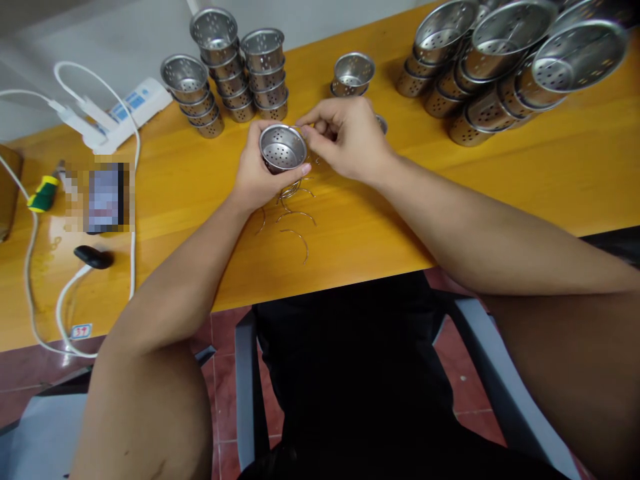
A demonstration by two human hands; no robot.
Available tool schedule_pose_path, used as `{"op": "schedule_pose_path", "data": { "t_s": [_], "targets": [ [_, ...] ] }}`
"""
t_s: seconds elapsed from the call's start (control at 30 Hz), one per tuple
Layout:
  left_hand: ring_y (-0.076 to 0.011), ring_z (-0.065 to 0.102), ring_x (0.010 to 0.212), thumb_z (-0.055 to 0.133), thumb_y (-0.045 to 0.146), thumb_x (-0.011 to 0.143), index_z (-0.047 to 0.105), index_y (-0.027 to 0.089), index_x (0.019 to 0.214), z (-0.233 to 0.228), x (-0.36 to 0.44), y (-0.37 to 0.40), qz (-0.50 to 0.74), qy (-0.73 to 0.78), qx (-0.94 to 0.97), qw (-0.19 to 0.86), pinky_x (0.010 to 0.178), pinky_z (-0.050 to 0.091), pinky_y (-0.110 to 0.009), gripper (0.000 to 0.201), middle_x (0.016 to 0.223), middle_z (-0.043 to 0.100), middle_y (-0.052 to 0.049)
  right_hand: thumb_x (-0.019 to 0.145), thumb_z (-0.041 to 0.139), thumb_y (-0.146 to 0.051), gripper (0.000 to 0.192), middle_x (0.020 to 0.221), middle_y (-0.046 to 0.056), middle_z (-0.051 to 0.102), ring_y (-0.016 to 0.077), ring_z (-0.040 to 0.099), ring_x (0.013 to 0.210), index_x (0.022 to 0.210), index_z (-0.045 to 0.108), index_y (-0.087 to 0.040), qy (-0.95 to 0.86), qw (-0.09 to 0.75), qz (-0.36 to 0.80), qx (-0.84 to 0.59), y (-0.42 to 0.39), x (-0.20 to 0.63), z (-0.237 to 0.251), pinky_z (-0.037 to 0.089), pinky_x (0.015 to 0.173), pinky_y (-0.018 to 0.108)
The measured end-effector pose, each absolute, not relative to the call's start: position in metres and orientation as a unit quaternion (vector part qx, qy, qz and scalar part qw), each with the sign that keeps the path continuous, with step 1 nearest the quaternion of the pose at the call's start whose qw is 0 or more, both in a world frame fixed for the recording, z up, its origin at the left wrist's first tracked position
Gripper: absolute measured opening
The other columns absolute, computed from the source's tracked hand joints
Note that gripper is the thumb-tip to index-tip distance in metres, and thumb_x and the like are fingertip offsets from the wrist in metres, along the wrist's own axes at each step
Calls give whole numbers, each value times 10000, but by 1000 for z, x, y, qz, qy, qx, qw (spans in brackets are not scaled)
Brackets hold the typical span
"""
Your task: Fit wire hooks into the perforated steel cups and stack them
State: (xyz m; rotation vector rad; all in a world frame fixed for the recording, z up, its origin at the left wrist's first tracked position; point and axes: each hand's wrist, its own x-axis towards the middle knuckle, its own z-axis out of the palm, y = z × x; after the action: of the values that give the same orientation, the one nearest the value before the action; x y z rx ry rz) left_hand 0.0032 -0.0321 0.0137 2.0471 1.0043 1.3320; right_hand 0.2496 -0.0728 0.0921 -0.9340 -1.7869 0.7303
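My left hand (255, 175) grips a small perforated steel cup (283, 148) above the yellow table (380, 220). My right hand (345, 137) pinches a thin wire piece at the cup's right rim. Several curved wire handles (295, 217) lie loose on the table just below my hands. A single steel cup (353, 73) stands behind my right hand.
Stacks of steel cups (233, 67) stand at the back left. Long rows of nested cups (505, 67) lie at the back right. A white power strip (125, 110) with cables, a screwdriver (44, 193), a phone (105, 199) and a black object (93, 257) sit on the left.
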Motion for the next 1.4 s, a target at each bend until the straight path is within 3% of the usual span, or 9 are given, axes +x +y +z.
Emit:
{"op": "schedule_pose_path", "data": {
  "t_s": [0.27,0.33,0.4,0.5,0.6,0.77,0.93,1.03,1.4],
  "targets": [
    [-417,862,1296,1202,724,762,645,392,1406,13,10,-36,504,372,738,253,1152,738,-656,914,1380,829,-80,1040,969,-397,135,820,27,703,325,657,782,939,879,-394,-743,480,268,-383,-75,249,90,556,729,466],
    [-414,867,1279,1226,713,734,650,385,1381,18,12,-40,502,378,737,249,1153,743,-648,927,1351,843,-75,1037,942,-329,78,820,15,695,314,656,775,1023,891,-386,-742,490,252,-382,-76,246,86,567,755,460],
    [-406,873,1239,1243,715,708,659,375,1352,22,13,-44,505,378,737,243,1148,743,-641,933,1316,852,-68,1026,905,-253,150,798,-9,665,289,641,744,1122,891,-367,-743,509,232,-368,-76,240,82,574,784,449],
    [-384,875,1187,1234,754,697,679,344,1330,24,13,-46,501,386,736,241,1137,740,-614,937,1266,861,-59,1036,873,-223,111,763,-25,629,251,614,692,1074,872,-327,-737,538,237,-335,-74,232,77,555,757,415],
    [-360,870,1158,1150,886,744,718,308,1327,22,10,-45,495,383,734,265,1084,742,-551,928,1225,858,-69,1107,899,-372,129,811,0,713,232,641,710,1003,870,-300,-736,525,308,-297,-67,236,78,528,678,372],
    [-344,858,1106,1016,1046,778,765,310,1268,13,4,-34,505,317,720,356,966,727,-509,919,1197,835,-90,1081,1006,-799,551,781,-16,705,183,629,694,1091,868,-266,-769,419,436,-206,-57,257,87,552,666,319],
    [-374,854,1216,1193,810,680,745,350,1355,6,-2,-26,484,265,749,366,1067,733,-567,932,1281,837,-89,986,1088,-857,677,737,-47,642,164,627,707,1011,799,-245,-759,430,451,-190,-58,256,88,571,719,301],
    [-381,848,1236,1181,685,746,723,374,1421,4,-4,-25,487,272,759,336,1110,719,-602,873,1322,833,-86,952,1087,-896,716,729,-44,636,182,654,722,971,764,-257,-751,437,447,-215,-61,251,88,595,730,316],
    [-376,840,1219,1128,561,791,690,377,1434,7,-7,-24,469,293,776,303,1115,724,-628,799,1359,831,-80,916,1125,-866,703,787,-34,675,181,650,777,924,769,-260,-751,421,454,-228,-63,251,93,585,777,332]
  ]
}}
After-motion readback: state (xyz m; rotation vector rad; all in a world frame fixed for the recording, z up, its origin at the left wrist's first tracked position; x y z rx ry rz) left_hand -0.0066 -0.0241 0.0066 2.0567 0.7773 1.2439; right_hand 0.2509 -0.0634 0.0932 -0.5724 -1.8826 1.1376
